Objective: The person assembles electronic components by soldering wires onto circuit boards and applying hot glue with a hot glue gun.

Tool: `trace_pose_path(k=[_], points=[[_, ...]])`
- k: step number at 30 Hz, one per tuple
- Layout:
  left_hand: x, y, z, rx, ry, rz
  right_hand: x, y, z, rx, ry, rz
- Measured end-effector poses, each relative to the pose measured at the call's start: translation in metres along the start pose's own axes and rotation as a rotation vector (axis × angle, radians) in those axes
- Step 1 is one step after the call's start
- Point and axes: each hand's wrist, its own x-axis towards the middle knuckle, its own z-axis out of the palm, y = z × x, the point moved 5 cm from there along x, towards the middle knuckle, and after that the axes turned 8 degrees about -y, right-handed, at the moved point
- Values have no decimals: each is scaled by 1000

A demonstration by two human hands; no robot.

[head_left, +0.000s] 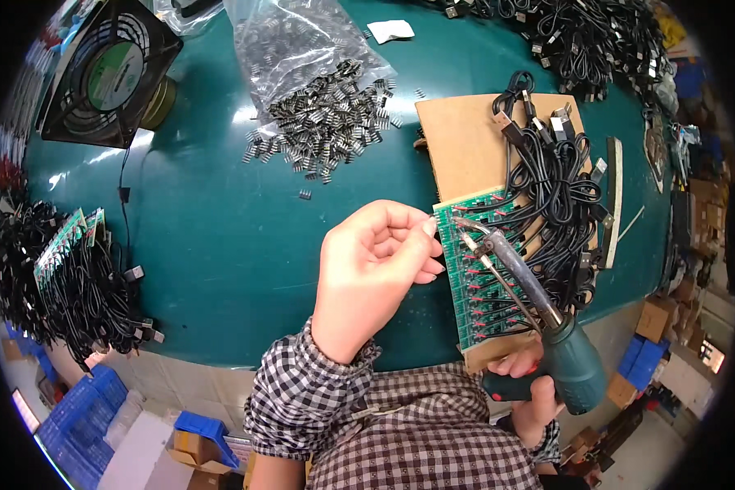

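A green soldering gun (pixel 576 367) with a long metal barrel is gripped in my right hand (pixel 537 396). Its tip points up and left, at the upper left part of a green circuit board panel (pixel 464 304). My left hand (pixel 363 265) is closed in a pinch at the panel's upper left edge; whatever lies between thumb and forefinger is too small to make out. Black USB cables (pixel 559 184) run from the panel and lie bundled to its right. Beneath the panel and cables is a sheet of brown cardboard (pixel 461 151).
Many small black pin parts (pixel 327 122) spill from a clear plastic bag (pixel 290 41) on the green table (pixel 220 269). A black fan (pixel 110 73) stands at the far left. Finished-looking boards with cables (pixel 82 286) are heaped on the left; more cables (pixel 588 41) pile up far right.
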Motion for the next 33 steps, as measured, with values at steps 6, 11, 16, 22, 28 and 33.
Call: trace_pose_path(k=[6, 11, 16, 22, 28, 33], points=[[0, 0, 0, -2, -9, -5, 2, -6, 5, -62, -5, -27], [-1, 2, -1, -3, -5, 5, 3, -8, 4, 1, -12, -104], [-12, 6, -4, -10, -24, 12, 6, -16, 9, 44, -44, -160], [-47, 61, -44, 956, 455, 453, 9, -14, -4, 87, -3, -205], [-23, 54, -59, 1122, 445, 366, 9, -10, -1, 216, -59, -184], [-35, 47, -51, 974, 435, 480, 13, -16, 0, 207, -90, -176]])
